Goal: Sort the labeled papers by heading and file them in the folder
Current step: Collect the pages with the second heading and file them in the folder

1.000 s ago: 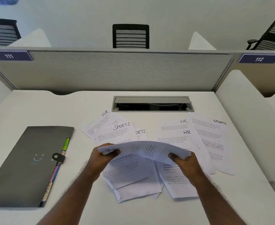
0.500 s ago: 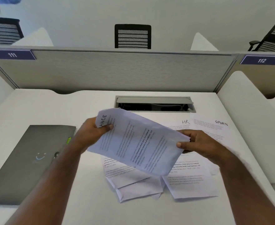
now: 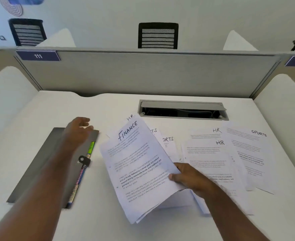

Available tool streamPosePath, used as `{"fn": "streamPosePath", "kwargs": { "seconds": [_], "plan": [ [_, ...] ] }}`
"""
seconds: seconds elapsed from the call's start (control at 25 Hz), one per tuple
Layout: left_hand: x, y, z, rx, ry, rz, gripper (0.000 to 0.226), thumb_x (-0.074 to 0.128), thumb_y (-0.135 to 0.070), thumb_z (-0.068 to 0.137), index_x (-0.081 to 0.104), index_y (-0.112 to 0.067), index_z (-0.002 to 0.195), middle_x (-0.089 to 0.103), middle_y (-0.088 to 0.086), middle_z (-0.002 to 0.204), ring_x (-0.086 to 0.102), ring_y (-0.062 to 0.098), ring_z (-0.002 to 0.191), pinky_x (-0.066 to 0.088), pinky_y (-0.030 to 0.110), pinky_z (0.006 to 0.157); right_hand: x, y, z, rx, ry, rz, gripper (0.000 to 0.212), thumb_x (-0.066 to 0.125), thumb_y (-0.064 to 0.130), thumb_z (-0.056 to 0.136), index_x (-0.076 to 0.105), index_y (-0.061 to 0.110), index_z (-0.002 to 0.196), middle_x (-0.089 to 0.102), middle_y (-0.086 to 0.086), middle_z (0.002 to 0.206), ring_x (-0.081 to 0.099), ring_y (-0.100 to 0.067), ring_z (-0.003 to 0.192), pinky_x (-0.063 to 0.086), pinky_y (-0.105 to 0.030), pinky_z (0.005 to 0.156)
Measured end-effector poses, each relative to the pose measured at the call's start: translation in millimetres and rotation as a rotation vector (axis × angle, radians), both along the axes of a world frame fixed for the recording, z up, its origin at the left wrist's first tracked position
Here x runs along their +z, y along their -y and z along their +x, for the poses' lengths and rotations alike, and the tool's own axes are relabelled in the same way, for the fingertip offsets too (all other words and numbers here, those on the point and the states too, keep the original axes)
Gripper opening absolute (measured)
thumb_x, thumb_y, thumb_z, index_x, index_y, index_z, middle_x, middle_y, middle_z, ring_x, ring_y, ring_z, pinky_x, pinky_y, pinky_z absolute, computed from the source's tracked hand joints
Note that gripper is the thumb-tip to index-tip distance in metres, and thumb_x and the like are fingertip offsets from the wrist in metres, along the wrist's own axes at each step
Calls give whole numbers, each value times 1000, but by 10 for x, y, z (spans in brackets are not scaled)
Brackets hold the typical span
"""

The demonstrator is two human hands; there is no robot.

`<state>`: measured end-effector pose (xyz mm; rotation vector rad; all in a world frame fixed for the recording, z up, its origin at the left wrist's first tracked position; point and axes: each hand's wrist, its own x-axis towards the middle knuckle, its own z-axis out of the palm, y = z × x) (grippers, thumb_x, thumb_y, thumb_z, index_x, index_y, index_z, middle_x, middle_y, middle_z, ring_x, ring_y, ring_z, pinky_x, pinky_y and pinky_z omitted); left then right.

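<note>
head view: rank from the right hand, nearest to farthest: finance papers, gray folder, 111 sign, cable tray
From the right hand:
1. finance papers, held in it
2. cable tray, behind it and gray folder, to its left, too close to call
3. 111 sign, far left on the divider

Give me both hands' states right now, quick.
Left hand: open, over the grey folder.
Right hand: holding the FINANCE papers.

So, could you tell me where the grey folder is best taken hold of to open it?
Probably at the folder's right-hand long edge, coming from the right. The coloured tabs and the clasp sit along that edge, so it looks like the opening side. The left hand hovers over the far right corner, while the right hand holds the FINANCE sheets.
</note>
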<state>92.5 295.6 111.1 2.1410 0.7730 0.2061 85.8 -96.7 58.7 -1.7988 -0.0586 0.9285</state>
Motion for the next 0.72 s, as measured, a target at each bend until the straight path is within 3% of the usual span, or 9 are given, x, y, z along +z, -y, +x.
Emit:
{"fn": "streamPosePath", "kwargs": {
  "seconds": [0.08, 0.12, 0.16, 0.24, 0.28, 0.4, 0.48, 0.64, 0.72],
  "plan": [
    [-443, -486, -265, 131, -98, -93, 36, 57, -15, 89, 61, -4, 123, 72, 17, 96, 65, 26, 69, 52, 24, 62, -130, -170, -147, -109, -69, 58, 26, 58, 7, 93, 65, 22, 113, 73, 3, 108, 68, -17, 97, 59, -30, 68],
    [-675, -657, -413, 132, -193, -82, 40, 57, -12, 88, 60, -1, 126, 74, 18, 99, 68, 27, 72, 50, 18, 56, -182, -255, -214, -146, -79, 74, 26, 56, 7, 94, 64, 24, 113, 72, 5, 109, 67, -14, 97, 58, -27, 67],
    [-881, -749, -554, 136, -304, -5, 42, 59, -13, 87, 61, -3, 128, 70, 19, 113, 70, 31, 89, 53, 17, 68, -234, -340, -278, -170, -87, 86, 27, 56, 7, 94, 63, 25, 113, 72, 5, 110, 66, -13, 98, 58, -27, 69],
    [-1233, -805, -790, 64, -477, 284, 51, 69, -25, 84, 59, -10, 131, 51, 18, 142, 56, 38, 124, 45, 36, 102, -358, -501, -405, -190, -97, 83, 26, 55, 8, 94, 65, 25, 111, 72, 3, 111, 66, -19, 104, 60, -35, 78],
    [-1290, -742, -867, 3, -530, 357, 60, 74, -29, 82, 55, -12, 136, 43, 18, 149, 47, 38, 133, 38, 43, 109, -409, -571, -464, -189, -98, 78, 26, 55, 7, 94, 66, 25, 109, 73, 2, 109, 66, -23, 105, 59, -41, 81],
    [-1344, -655, -919, -81, -573, 384, 77, 78, -34, 79, 45, -12, 144, 33, 17, 157, 37, 38, 141, 30, 45, 115, -514, -759, -594, -211, -114, 76, 26, 53, 4, 94, 68, 21, 107, 75, -4, 102, 70, -31, 92, 59, -55, 72],
    [-1361, -660, -897, -91, -584, 395, 79, 77, -38, 78, 44, -12, 145, 31, 17, 158, 35, 38, 142, 30, 44, 116, -534, -855, -654, -217, -111, 58, 24, 54, 5, 94, 67, 22, 106, 75, -4, 100, 70, -31, 81, 59, -56, 67],
    [-1350, -603, -835, -123, -647, 407, 79, 68, -41, 81, 38, -8, 146, 36, 19, 154, 42, 39, 137, 38, 45, 112, -603, -986, -688, -192, -80, 38, 23, 56, 10, 94, 65, 22, 111, 75, -7, 98, 65, -21, 64, 54, -42, 54],
    [-1262, -517, -787, -168, -670, 429, 65, 63, -33, 85, 43, -5, 140, 49, 19, 144, 51, 37, 129, 44, 41, 105, -626, -1027, -689, -190, -58, 41, 24, 56, 11, 94, 65, 20, 115, 75, -7, 99, 62, -13, 54, 49, -31, 44]
  ]
}}
